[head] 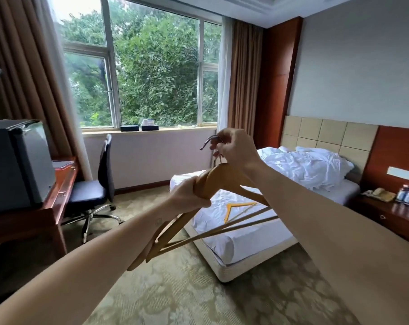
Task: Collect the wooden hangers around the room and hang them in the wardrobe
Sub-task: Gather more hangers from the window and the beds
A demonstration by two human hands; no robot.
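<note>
Several wooden hangers (224, 177) are riding bunched — left hand (187, 195) is clasping their shoulders, right hand (236, 148) is pinching hooks (209, 138) aligned, likely for carrying.

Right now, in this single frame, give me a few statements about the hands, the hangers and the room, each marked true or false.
1. The left hand grips the bundle of light wooden hangers by one shoulder. True.
2. The right hand hangs free and holds nothing. False: it pinches the curved metal hooks at the top of the bundle.
3. One more yellow wooden hanger lies on the white-sheeted bed. True.
4. The black swivel office chair stands against the bed's headboard. False: it stands at the reddish wooden desk, below the window.
</note>
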